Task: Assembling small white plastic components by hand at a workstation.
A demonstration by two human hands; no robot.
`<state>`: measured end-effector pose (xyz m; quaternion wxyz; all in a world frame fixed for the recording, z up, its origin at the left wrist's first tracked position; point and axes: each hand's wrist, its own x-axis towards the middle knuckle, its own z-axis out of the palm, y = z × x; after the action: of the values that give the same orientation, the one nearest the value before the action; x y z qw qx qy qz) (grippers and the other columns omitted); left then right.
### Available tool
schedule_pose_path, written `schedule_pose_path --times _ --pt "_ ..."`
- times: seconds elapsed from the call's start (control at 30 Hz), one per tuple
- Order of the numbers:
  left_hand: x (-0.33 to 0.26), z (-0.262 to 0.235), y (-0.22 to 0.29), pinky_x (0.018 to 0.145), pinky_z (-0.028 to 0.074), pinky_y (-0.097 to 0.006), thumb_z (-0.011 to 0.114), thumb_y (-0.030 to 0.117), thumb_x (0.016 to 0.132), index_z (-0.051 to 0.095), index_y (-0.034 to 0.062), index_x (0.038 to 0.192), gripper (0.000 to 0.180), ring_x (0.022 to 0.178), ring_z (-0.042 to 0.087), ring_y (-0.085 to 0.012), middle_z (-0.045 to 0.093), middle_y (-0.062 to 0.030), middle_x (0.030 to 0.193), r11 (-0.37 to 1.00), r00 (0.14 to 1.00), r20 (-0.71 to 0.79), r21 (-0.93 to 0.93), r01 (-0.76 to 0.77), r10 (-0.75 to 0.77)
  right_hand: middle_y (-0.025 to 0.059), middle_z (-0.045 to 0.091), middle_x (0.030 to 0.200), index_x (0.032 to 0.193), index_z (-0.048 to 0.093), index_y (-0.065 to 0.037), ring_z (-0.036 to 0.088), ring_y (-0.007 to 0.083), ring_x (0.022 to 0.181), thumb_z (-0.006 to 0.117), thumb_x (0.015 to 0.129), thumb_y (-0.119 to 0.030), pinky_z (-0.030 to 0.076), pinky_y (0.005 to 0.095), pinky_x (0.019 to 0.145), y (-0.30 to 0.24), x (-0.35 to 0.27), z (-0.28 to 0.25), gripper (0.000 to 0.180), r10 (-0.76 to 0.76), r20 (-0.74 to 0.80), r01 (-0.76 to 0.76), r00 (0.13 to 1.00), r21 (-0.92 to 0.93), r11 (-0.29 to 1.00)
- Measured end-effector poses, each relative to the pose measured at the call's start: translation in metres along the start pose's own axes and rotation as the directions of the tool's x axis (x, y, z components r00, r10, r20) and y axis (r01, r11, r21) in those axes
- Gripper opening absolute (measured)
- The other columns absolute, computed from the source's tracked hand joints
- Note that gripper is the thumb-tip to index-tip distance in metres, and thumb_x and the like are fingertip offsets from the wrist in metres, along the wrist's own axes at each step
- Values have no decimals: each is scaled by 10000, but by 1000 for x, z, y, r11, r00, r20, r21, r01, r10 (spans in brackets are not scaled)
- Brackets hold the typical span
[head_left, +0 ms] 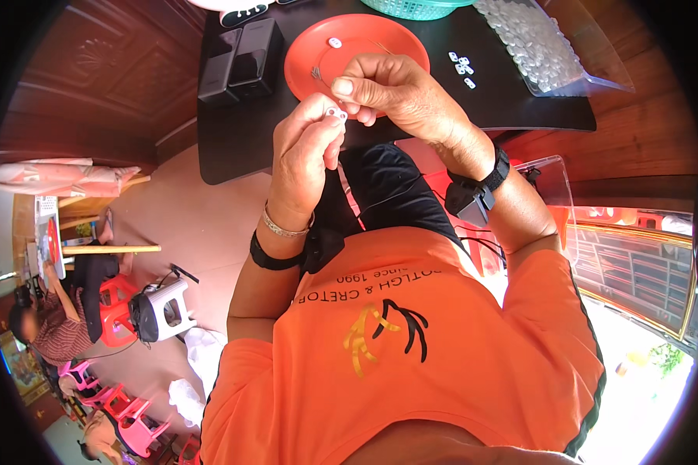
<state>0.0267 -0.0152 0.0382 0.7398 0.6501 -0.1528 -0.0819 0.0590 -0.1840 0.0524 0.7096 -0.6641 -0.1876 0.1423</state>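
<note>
My left hand [306, 151] pinches a small white bead [336, 113] between thumb and forefinger, raised in front of the black table [240, 132]. My right hand [388, 93] is closed just beside it, fingertips touching the bead and apparently pinching a thin thread that I can barely see. Behind the hands lies a red plate [306, 62] with one white bead [334, 43] and a small metal piece on it. Both wrists carry black bands; the left also wears a metal bracelet.
Several loose white beads [461, 66] lie on the table right of the plate, next to a clear bag of white beads [531, 43]. A green basket [415, 6] and two black boxes [240, 58] stand on the table. People sit by coloured plastic stools [159, 310] at far left.
</note>
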Motion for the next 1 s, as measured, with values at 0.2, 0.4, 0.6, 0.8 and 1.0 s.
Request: schedule_pose_path --times 0.2,0.4,0.6,0.8,1.0 --pt "-1 2 2 430 266 -206 443 170 871 546 -11 831 212 462 353 -67 390 8 562 999 999 -25 35 -19 20 -36 523 676 767 599 -56 471 48 619 611 907 -296 391 197 558 4 -2 4 279 -20 35 21 999 -32 999" --pt "-2 2 4 432 271 -205 463 146 860 551 -14 834 185 475 341 -56 380 18 571 999 1000 -28 54 -4 5 -28 508 639 766 594 -33 448 48 580 630 899 -283 383 204 517 8 -3 5 285 -62 10 63 998 -94 994" --pt "-3 0 7 437 283 -199 476 136 856 534 3 788 161 495 344 -46 390 20 594 996 1000 3 94 -8 8 -37 494 663 769 596 -46 442 51 621 608 910 -305 365 205 553 3 -6 7 296 -47 -3 46 999 -164 985" --pt "-3 -1 3 438 289 -195 487 120 854 523 7 774 143 501 343 -42 397 21 604 996 1000 -3 87 -9 9 -28 496 629 752 578 -31 443 51 592 623 904 -267 386 227 528 6 -7 7 284 -92 -13 87 996 -189 978" --pt "-4 -2 2 439 284 -192 487 117 856 527 8 780 139 507 342 -37 399 26 610 995 1000 -9 92 23 -22 -47 470 658 772 582 -42 423 37 622 607 913 -275 345 206 543 3 -11 9 273 -96 -22 86 995 -260 962"
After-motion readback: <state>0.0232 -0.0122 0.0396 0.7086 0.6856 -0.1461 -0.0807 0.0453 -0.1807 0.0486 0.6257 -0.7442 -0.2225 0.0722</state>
